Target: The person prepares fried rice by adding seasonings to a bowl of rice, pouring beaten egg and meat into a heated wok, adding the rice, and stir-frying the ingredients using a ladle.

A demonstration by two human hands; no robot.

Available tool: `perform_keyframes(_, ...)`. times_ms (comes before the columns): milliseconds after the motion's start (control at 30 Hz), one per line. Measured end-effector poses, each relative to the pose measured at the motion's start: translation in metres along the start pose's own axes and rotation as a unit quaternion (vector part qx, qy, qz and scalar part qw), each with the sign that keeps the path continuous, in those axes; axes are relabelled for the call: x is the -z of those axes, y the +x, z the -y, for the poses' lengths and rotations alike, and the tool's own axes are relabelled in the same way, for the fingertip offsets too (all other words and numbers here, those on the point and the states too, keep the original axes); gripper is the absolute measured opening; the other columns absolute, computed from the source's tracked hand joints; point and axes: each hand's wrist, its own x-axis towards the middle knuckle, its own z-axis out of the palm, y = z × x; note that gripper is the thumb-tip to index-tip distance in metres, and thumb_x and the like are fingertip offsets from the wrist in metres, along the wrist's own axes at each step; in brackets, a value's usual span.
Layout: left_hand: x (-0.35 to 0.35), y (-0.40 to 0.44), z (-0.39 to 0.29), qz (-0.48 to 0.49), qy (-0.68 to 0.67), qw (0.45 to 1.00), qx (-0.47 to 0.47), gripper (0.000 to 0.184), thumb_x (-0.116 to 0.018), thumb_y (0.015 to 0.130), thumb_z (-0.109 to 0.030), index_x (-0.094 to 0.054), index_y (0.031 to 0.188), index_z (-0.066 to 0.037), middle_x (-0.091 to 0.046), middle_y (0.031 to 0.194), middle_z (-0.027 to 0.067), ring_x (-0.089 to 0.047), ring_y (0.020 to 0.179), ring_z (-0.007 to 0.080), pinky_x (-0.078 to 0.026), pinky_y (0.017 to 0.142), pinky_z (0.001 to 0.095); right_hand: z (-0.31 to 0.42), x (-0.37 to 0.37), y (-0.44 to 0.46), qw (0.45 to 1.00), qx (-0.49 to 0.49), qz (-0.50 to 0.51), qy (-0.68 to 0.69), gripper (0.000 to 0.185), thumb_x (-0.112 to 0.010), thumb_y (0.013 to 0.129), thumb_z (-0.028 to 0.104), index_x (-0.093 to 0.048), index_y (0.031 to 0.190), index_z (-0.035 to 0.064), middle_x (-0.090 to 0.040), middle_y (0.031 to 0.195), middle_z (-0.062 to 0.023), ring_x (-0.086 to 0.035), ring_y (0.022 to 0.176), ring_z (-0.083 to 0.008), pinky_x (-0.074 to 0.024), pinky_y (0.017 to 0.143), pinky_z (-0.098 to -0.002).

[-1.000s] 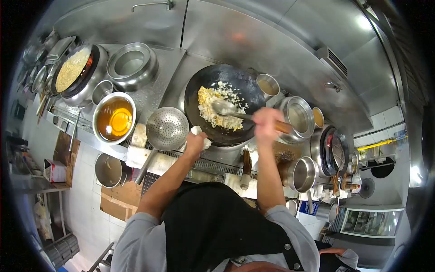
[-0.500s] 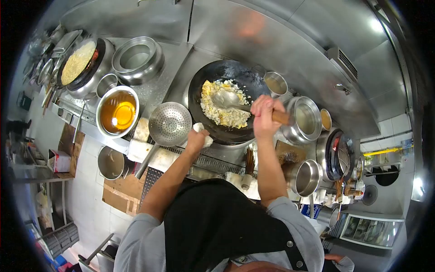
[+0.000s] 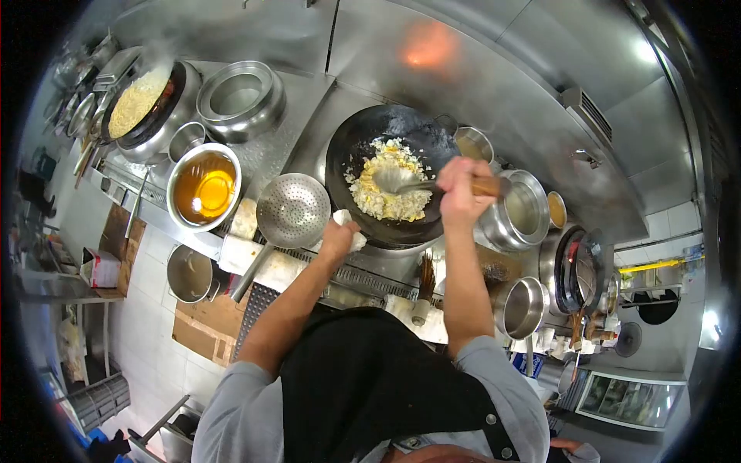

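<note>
My right hand (image 3: 463, 190) is closed around the wooden handle of a metal ladle (image 3: 417, 186), whose bowl rests in the food. Rice with yellow egg pieces (image 3: 397, 202) lies in the middle of a large black wok (image 3: 359, 131). With my left hand (image 3: 338, 238) I grip a folded white cloth (image 3: 356, 241) at the wok's near left rim; the rim under the cloth is hidden. A perforated strainer (image 3: 293, 210) sits just left of that hand, its handle pointing toward me.
Left of the strainer stands a bowl of amber oil (image 3: 204, 189). Farther left are a steel pot (image 3: 241, 96) and a wok of noodles (image 3: 137, 106). Right of the wok stand a pot of liquid (image 3: 519, 208), an empty saucepan (image 3: 521, 307) and a bamboo brush (image 3: 424, 289).
The ladle has shifted slightly right and down in the view, and the rice has been pushed about. The wok appears a little farther right. Both hands keep their grips.
</note>
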Motion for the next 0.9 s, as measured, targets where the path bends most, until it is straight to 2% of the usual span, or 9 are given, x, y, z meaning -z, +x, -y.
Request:
perform_keyframes(200,0.004,0.020,0.014,-0.006,0.017,0.999,-0.045,0.021,-0.068,0.081,-0.010,-0.065,0.098,0.003,-0.067,0.089,0.0106,-0.064,0.074,0.0220,-0.051,0.064,0.0390,-0.039,0.003,-0.001,0.999,-0.002,0.030,-0.040,0.030,-0.051,0.105,0.008,-0.050,0.075,0.0057,-0.055,0.063,-0.0046,-0.050,0.055,-0.0123,-0.0401,0.055,-0.0276)
perform_keyframes(400,0.004,-0.003,-0.010,0.007,0.034,0.999,0.016,0.029,-0.068,0.083,-0.009,-0.064,0.109,0.003,-0.069,0.095,0.0122,-0.066,0.080,0.0247,-0.054,0.069,0.0394,-0.060,0.004,0.007,0.994,0.016,-0.078,-0.074,0.036,-0.054,0.106,0.015,-0.048,0.071,0.0054,-0.055,0.063,-0.0044,-0.050,0.055,-0.0114,-0.0404,0.054,-0.0289)
perform_keyframes(533,0.006,0.006,-0.003,0.016,0.018,0.997,0.077,0.031,-0.068,0.083,-0.009,-0.063,0.111,0.004,-0.068,0.096,0.0127,-0.066,0.082,0.0253,-0.053,0.069,0.0409,0.011,-0.012,-0.047,0.990,-0.096,-0.007,-0.107,0.037,-0.058,0.104,0.015,-0.048,0.070,0.0051,-0.056,0.063,-0.0038,-0.049,0.057,-0.0089,-0.0385,0.053,-0.0273)
perform_keyframes(600,0.010,0.053,0.050,0.083,-0.063,0.993,0.055,0.030,-0.068,0.083,-0.010,-0.063,0.109,0.005,-0.068,0.097,0.0142,-0.066,0.082,0.0254,-0.052,0.067,0.0407,0.032,-0.026,-0.076,0.998,-0.031,0.034,-0.036,0.031,-0.052,0.106,0.010,-0.039,0.078,0.0086,-0.044,0.059,-0.0023,-0.041,0.053,-0.0110,-0.0350,0.049,-0.0293)
perform_keyframes(667,0.008,0.005,0.015,0.004,-0.011,0.998,0.054,0.028,-0.068,0.083,-0.008,-0.062,0.109,0.002,-0.066,0.095,0.0125,-0.064,0.079,0.0244,-0.051,0.066,0.0391,-0.001,-0.007,-0.056,0.987,-0.024,-0.009,-0.162,0.036,-0.053,0.107,0.012,-0.039,0.074,0.0095,-0.042,0.058,-0.0014,-0.036,0.050,-0.0102,-0.0337,0.048,-0.0294)
perform_keyframes(700,0.017,-0.026,0.005,-0.012,-0.011,0.999,0.031,0.027,-0.067,0.083,-0.008,-0.061,0.109,0.001,-0.066,0.095,0.0114,-0.063,0.078,0.0235,-0.051,0.066,0.0385,-0.015,0.010,-0.029,0.983,-0.086,-0.076,-0.142,0.032,-0.058,0.104,0.020,-0.050,0.076,0.0053,-0.056,0.061,-0.0030,-0.050,0.053,-0.0109,-0.0393,0.051,-0.0294)
perform_keyframes(767,0.053,-0.079,0.015,0.048,-0.124,0.991,0.015,0.022,-0.061,0.082,-0.005,-0.063,0.103,-0.001,-0.066,0.089,0.0087,-0.065,0.079,0.0198,-0.054,0.068,0.0363,0.018,0.032,0.041,0.979,-0.055,-0.111,-0.162,0.035,-0.062,0.102,0.023,-0.054,0.074,0.0048,-0.056,0.057,-0.0046,-0.053,0.050,-0.0161,-0.0425,0.052,-0.0329)
perform_keyframes(800,0.067,-0.120,-0.007,0.031,-0.032,0.998,0.052,0.017,-0.062,0.085,-0.007,-0.062,0.101,-0.003,-0.066,0.090,0.0094,-0.067,0.082,0.0221,-0.056,0.073,0.0356,0.060,0.025,0.064,0.978,-0.079,-0.167,-0.093,0.040,-0.062,0.102,0.026,-0.055,0.068,0.0062,-0.056,0.054,-0.0054,-0.054,0.047,-0.0183,-0.0423,0.051,-0.0344)
perform_keyframes(900,0.069,-0.124,0.008,0.037,-0.067,0.997,-0.003,0.015,-0.061,0.087,-0.007,-0.062,0.101,-0.003,-0.065,0.090,0.0082,-0.067,0.082,0.0207,-0.054,0.068,0.0351,0.143,0.048,0.072,0.994,-0.084,-0.075,0.001,0.042,-0.062,0.102,0.033,-0.053,0.068,0.0111,-0.051,0.053,-0.0031,-0.049,0.046,-0.0160,-0.0398,0.047,-0.0321)
